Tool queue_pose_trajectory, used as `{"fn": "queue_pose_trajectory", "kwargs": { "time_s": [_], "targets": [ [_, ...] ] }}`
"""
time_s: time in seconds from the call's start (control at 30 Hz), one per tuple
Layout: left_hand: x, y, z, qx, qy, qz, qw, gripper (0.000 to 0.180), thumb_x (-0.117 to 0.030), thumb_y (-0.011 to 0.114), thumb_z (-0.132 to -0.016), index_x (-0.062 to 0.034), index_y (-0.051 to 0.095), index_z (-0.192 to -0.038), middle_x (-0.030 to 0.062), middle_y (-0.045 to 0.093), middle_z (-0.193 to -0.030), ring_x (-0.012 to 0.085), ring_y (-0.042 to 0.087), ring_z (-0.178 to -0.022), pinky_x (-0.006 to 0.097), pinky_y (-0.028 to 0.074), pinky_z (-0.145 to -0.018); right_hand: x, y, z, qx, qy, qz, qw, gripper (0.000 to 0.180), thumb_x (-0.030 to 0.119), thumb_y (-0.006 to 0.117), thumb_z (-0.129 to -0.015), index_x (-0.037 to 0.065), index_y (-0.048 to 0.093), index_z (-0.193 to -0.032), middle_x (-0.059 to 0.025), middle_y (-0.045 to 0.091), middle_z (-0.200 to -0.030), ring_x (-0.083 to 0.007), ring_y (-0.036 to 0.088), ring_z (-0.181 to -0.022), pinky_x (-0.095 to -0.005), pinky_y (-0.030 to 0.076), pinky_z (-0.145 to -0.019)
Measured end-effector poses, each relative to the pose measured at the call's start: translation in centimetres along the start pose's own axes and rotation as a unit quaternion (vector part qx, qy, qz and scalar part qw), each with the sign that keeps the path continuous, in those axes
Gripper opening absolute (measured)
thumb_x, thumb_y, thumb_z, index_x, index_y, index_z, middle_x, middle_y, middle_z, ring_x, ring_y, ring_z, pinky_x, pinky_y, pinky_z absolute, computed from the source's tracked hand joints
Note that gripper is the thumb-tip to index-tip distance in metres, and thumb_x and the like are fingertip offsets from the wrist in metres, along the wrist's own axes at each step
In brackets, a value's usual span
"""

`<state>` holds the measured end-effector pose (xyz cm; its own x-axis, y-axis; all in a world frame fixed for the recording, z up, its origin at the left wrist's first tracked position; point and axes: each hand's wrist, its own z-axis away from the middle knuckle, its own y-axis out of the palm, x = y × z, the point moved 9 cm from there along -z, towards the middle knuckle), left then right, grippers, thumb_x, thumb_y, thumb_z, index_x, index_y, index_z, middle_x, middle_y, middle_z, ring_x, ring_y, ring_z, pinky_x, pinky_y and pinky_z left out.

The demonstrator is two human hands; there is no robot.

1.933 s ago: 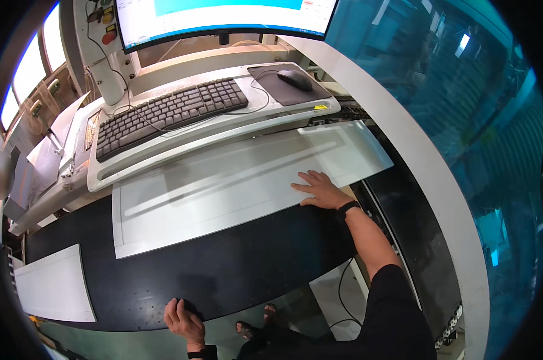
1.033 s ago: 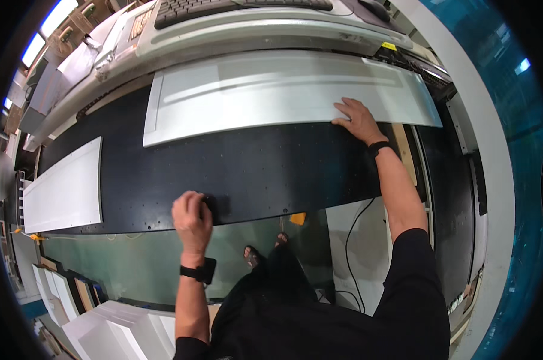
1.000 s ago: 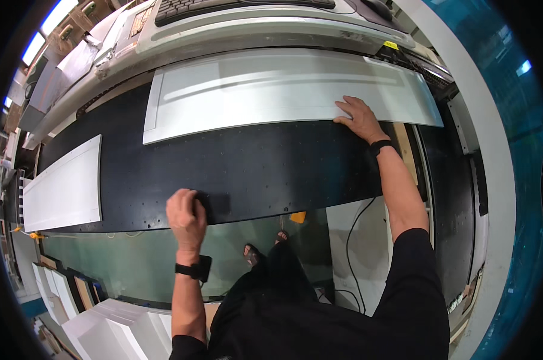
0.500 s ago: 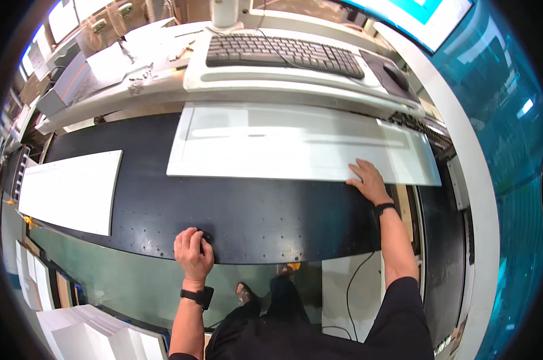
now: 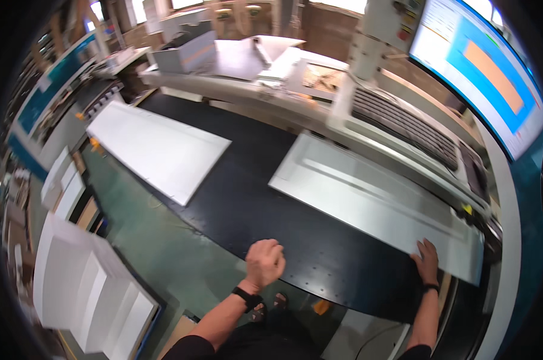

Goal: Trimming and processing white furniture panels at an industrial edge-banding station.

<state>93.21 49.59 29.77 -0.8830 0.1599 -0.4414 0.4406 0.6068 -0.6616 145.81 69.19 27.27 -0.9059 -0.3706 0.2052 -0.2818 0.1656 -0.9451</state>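
A long white panel with routed grooves (image 5: pixel 373 201) lies on the black machine bed (image 5: pixel 253 198), toward its right end. My right hand (image 5: pixel 427 259) rests flat with spread fingers on the panel's near right corner. My left hand (image 5: pixel 265 263) is curled into a loose fist above the bed's near edge, with nothing visible in it. A second, plain white panel (image 5: pixel 157 147) lies further left on the same bed, out of reach of both hands.
Behind the bed runs a pale console with a dark keyboard (image 5: pixel 403 129) and a large blue monitor (image 5: pixel 487 66). Stacked white panels (image 5: pixel 85 288) stand on the green floor at lower left. Workbenches with clutter fill the back.
My view has swung to the left. My left hand has lifted off the bed's near edge and now hovers in a fist. My right hand stays on the grooved panel's corner.
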Motion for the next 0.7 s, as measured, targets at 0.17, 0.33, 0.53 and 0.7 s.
{"fn": "queue_pose_trajectory", "kwargs": {
  "time_s": [0.17, 0.33, 0.53, 0.7],
  "targets": [
    [-0.2, -0.7, -0.3, 0.030, -0.011, 0.020, 0.999, 0.020, -0.006, 0.069, -0.078, -0.0059, 0.068, -0.098, 0.0097, 0.063, -0.104, 0.0298, 0.064, -0.100, 0.042, 0.051, -0.087, -0.1, 0.8, 0.2, 0.030, 0.042, -0.001, 0.999, 0.057, 0.013, 0.081, -0.082, 0.002, 0.063, -0.135, -0.0253, 0.054, -0.146, -0.0432, 0.049, -0.136, -0.0487, 0.039, -0.115],
    [2.5, -3.4, 2.4, 0.053, -0.041, 0.097, 0.993, 0.026, -0.005, 0.069, -0.083, -0.0045, 0.069, -0.109, 0.0110, 0.066, -0.115, 0.0334, 0.065, -0.106, 0.044, 0.054, -0.092, 9.8, 3.3, 0.7, 0.008, 0.002, 0.018, 1.000, 0.057, 0.008, 0.074, -0.087, -0.002, 0.056, -0.139, -0.0254, 0.049, -0.150, -0.0452, 0.042, -0.142, -0.0525, 0.032, -0.120],
    [11.4, -8.4, 9.9, 0.131, -0.357, 0.294, 0.877, 0.025, -0.011, 0.066, -0.092, -0.0022, 0.068, -0.116, 0.0093, 0.070, -0.106, 0.0229, 0.068, -0.095, 0.039, 0.056, -0.083, 43.3, 4.1, 0.9, 0.097, -0.213, -0.270, 0.934, 0.048, 0.008, 0.079, -0.079, 0.005, 0.067, -0.126, -0.0197, 0.058, -0.139, -0.0398, 0.054, -0.129, -0.0491, 0.044, -0.110],
    [15.9, -12.4, 16.0, 0.179, -0.305, 0.400, 0.845, 0.027, -0.014, 0.065, -0.095, -0.0012, 0.067, -0.118, 0.0099, 0.072, -0.105, 0.0224, 0.065, -0.097, 0.038, 0.055, -0.089, 69.5, 5.8, 5.8, 0.214, -0.492, -0.412, 0.737, 0.044, 0.010, 0.080, -0.082, 0.007, 0.069, -0.124, -0.0141, 0.065, -0.130, -0.0352, 0.063, -0.119, -0.0448, 0.052, -0.101]
  ]
}}
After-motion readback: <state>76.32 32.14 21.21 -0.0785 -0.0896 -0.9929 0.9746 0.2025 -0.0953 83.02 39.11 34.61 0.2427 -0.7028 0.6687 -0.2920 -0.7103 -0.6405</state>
